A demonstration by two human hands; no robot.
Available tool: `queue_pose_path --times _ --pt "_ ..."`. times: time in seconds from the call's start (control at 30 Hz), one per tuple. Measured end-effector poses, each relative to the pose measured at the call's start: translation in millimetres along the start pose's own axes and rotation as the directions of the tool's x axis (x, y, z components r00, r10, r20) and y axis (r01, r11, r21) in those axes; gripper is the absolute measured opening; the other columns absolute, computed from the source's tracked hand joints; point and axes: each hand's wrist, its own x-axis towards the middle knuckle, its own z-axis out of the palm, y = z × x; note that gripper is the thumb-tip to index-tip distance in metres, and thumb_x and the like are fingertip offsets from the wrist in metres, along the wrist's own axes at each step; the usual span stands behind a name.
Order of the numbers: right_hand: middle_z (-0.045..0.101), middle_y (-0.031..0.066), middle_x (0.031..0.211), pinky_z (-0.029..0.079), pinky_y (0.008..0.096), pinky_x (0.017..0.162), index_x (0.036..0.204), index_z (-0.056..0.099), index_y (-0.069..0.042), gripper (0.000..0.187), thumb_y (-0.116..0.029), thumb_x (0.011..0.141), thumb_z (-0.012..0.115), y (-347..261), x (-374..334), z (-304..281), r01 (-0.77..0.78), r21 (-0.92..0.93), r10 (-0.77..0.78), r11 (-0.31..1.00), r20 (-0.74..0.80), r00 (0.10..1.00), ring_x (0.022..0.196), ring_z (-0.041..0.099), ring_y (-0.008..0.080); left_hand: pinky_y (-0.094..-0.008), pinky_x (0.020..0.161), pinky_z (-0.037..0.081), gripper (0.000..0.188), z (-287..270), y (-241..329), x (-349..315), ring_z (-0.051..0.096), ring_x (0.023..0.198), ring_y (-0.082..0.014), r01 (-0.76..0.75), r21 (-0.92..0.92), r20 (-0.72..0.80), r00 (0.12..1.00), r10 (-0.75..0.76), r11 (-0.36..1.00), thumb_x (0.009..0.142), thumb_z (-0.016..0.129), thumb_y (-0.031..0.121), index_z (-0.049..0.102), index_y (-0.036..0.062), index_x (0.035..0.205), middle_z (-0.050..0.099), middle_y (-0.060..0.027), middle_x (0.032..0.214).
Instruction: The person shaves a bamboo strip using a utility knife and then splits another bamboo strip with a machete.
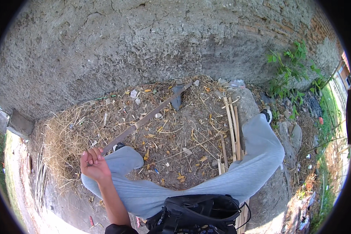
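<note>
Down at the foot of the rough plastered wall (144,43), the person squats over a patch of bare dirt strewn with dry straw (62,140) and yellow leaves. The left hand (93,163) grips the near end of a long, thin wooden pole (144,119), its fingers (93,155) curled shut around the shaft. The right hand is out of view, so its state cannot be told.

The pole runs diagonally up and to the right from the fist, across the dirt, towards the wall, where its far end meets a dark flat blade (177,95) resting on the ground among the litter. It looks like a hoe or scraper, weathered grey-brown, with a paler band partway along the shaft.

Judging by the grip and the blade's place at full reach, the step in hand seems to be raking or scraping the debris. The next move would likely call for a firm pull along the pole's line, keeping the blade flat to the soil and clear of the grey-trousered knee (124,156) beside the hand. Loose wooden slats (232,124) lie to the right, beside a concrete block (247,103).
</note>
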Motion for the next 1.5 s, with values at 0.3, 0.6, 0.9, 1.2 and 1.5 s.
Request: queue_pose_path --times 0.3,0.6,0.9,1.2,1.5 --pt "0.071 0.0131 0.099 0.050 0.0362 0.076 0.111 0.067 0.000 0.036 -0.028 0.088 0.065 31 10 -12 -0.053 -0.011 0.051 0.999 -0.142 0.989 0.087 0.065 0.0237 -0.0453 0.091 0.043 0.038 11 13 10 0.053 0.070 -0.0237 0.012 0.235 0.079 0.996 -0.032 0.972 0.097 0.044 0.015 0.037 0.0094 0.061 0.040 -0.0059 0.058" --pt "0.070 0.0136 0.101 0.050 0.0373 0.077 0.113 0.067 0.000 0.039 -0.030 0.089 0.065 69 29 -67 -0.082 -0.018 0.049 0.996 -0.670 0.741 0.089 0.065 0.0255 -0.0225 0.044 0.042 0.017 4 64 2 0.052 0.046 -0.0080 0.122 0.879 0.091 0.906 -0.413 0.460 0.097 0.058 0.017 0.060 0.0004 0.097 0.058 -0.0021 0.075" --pt "0.070 0.0067 0.094 0.045 0.0309 0.054 0.104 0.069 -0.003 0.036 -0.035 0.088 0.067 -4 72 -134 0.108 0.263 0.064 0.959 -0.571 0.819 0.077 0.061 0.0173 -0.0275 0.048 0.045 0.018 -21 77 -58 0.061 0.057 -0.0124 -0.148 0.972 0.190 0.951 -0.245 0.181 0.086 0.063 -0.003 0.061 0.0006 0.104 0.065 -0.0085 0.086" --pt "0.066 0.0075 0.083 0.043 0.0286 0.046 0.099 0.065 -0.001 0.024 -0.022 0.088 0.068 31 61 -78 0.062 0.501 0.199 0.863 -0.450 0.871 0.065 0.061 0.0153 -0.0331 0.058 0.048 0.040 -14 74 -106 0.061 0.067 -0.0220 -0.413 0.841 0.346 0.907 -0.240 -0.349 0.076 0.075 0.008 0.060 0.0080 0.113 0.051 -0.0109 0.134" --pt "0.065 0.0135 0.089 0.045 0.0347 0.052 0.099 0.063 0.002 0.028 -0.022 0.087 0.067 78 37 -34 -0.239 0.412 0.317 0.879 -0.133 0.939 0.073 0.062 0.0231 -0.0303 0.057 0.042 0.031 -283 42 -127 0.054 0.069 -0.0181 0.288 0.957 -0.279 0.941 0.193 -0.020 0.086 0.066 0.022 0.054 -0.0025 0.101 0.060 -0.0153 0.098"
